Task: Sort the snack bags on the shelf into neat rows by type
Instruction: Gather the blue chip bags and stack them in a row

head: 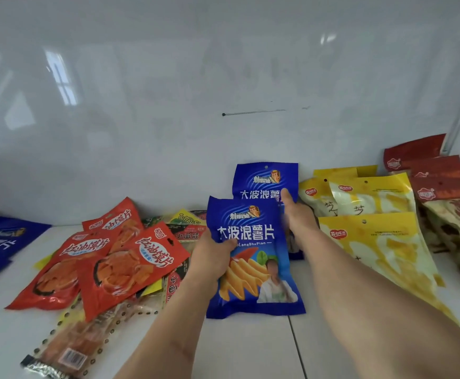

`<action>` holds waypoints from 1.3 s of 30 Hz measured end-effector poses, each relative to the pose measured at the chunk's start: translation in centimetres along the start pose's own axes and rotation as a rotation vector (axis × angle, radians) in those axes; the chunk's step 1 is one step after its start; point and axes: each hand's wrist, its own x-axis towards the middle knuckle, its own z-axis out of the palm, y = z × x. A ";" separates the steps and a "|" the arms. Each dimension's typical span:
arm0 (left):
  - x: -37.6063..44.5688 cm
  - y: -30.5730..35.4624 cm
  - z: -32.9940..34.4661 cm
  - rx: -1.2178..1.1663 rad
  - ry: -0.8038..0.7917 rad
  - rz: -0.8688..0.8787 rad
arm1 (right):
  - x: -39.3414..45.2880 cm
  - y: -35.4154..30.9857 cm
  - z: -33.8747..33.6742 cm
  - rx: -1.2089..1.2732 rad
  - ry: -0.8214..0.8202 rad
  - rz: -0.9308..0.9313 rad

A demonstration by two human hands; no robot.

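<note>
Blue glossy chip bag gripped by the left hand, while the right hand steadies a matching blue rear bag, apparently lining them into one row on the white shelf.

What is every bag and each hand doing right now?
Front blue bag: held by the left hand, partly covering the back one.
Back blue bag: leaning on the wall, right thumb on it.
Left hand: grips the front blue bag.
Right hand: touches the back blue bag.
Red bags: jumbled pile.
Yellow bags: overlapping row.
Dark red bags: overlapping row.
</note>
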 end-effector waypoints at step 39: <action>2.8 -1.1 4.3 0.544 0.209 0.036 | 3.0 2.0 1.4 -0.564 0.102 -0.193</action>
